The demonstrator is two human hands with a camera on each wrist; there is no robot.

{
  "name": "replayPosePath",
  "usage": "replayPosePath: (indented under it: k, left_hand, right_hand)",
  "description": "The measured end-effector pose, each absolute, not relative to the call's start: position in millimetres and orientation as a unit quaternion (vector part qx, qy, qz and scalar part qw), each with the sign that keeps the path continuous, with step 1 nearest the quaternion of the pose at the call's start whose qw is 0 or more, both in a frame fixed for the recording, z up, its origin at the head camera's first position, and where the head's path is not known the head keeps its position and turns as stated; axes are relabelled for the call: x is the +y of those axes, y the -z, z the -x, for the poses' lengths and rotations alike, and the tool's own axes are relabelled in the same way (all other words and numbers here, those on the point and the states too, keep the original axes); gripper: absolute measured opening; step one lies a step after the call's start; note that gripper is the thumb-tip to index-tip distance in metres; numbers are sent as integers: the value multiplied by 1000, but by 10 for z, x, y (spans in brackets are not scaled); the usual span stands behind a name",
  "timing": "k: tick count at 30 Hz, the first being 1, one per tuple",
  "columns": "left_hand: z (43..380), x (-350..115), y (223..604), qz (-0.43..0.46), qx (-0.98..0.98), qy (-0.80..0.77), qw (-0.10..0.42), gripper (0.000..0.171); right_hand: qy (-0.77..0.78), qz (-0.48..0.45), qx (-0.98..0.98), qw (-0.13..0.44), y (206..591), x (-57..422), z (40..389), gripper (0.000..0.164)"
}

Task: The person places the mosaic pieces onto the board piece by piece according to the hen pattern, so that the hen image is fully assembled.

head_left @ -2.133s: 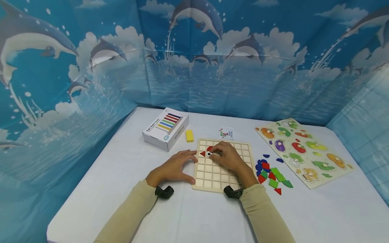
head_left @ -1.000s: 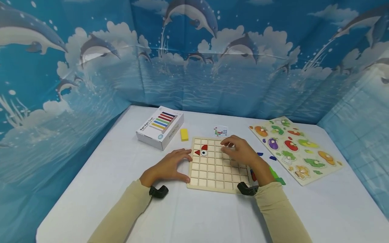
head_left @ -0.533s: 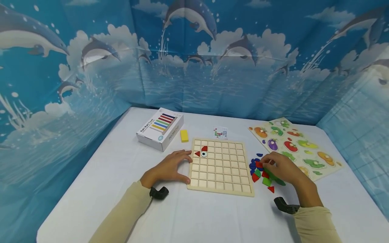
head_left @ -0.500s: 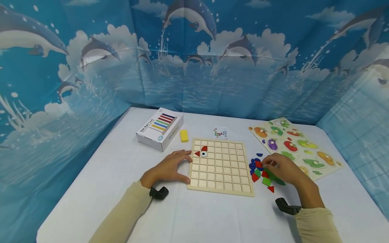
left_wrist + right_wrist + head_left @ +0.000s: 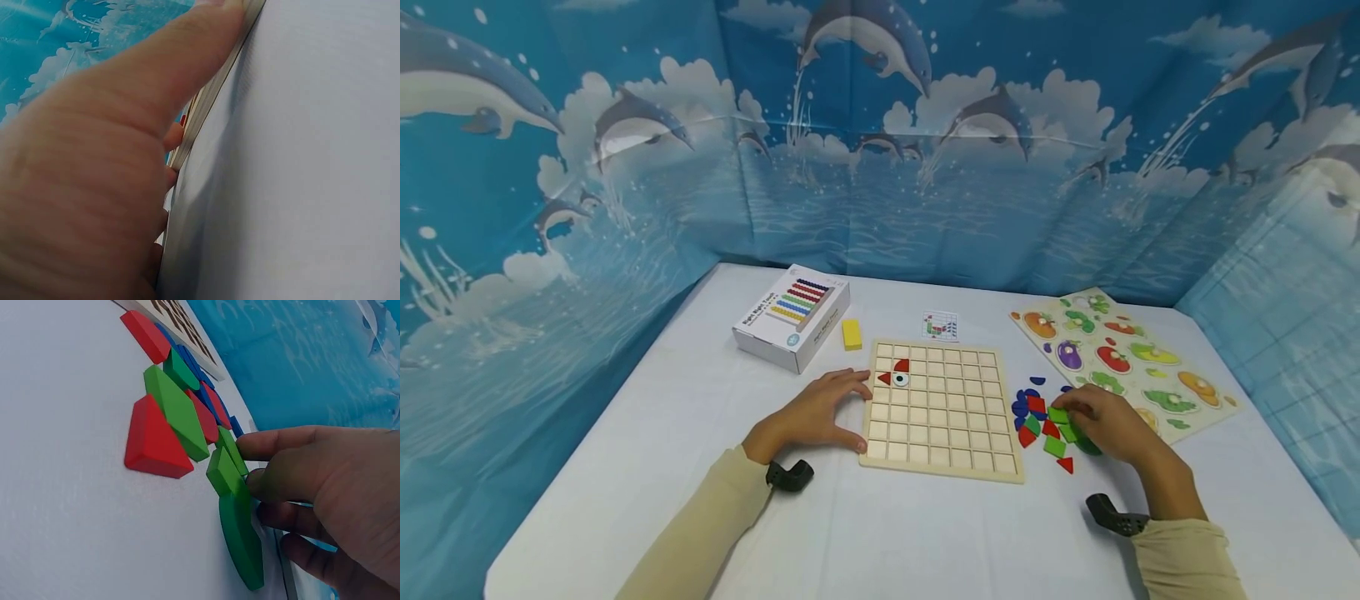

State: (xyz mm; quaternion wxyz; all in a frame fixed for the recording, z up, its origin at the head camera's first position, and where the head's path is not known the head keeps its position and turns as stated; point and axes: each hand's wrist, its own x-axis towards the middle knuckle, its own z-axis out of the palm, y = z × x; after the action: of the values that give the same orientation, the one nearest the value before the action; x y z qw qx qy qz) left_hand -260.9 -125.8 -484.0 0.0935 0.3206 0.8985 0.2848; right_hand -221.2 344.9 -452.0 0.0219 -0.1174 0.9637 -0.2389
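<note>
My left hand [image 5: 811, 415] rests along the left edge of the wooden grid board [image 5: 951, 477], thumb and fingers spread apart. In the left wrist view, the thumb [image 5: 187, 56] touches the board's side. On the board lie a red triangle [image 5: 885, 378], a red quarter-round piece [image 5: 902, 365] and a white eye piece [image 5: 900, 380]. To its right, my right hand [image 5: 1105, 421] pinches a light green square block [image 5: 229, 449] between thumb and index finger. Against that block lie another green square block [image 5: 1070, 433] and a dark green curved block [image 5: 240, 540].
Red, blue and green blocks, among them a red triangle block [image 5: 153, 440], cluster between the board and right hand. A vegetable puzzle board [image 5: 1195, 410] lies behind that hand. A small pattern card [image 5: 940, 326], yellow block [image 5: 852, 334] and white box [image 5: 767, 342] are farther back.
My right hand has left the grid board and gone right to the loose blocks, where its fingertips have shifted slightly to a green square block. My left hand has stayed at the board's edge.
</note>
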Motion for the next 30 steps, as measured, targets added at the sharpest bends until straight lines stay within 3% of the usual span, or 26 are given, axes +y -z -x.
replayPosePath:
  k: [30]
  left_hand:
    - [2561, -1265, 4795, -333, 891, -297, 81, 73]
  right_hand:
    - [252, 79, 964, 0, 4687, 3536, 2276, 33]
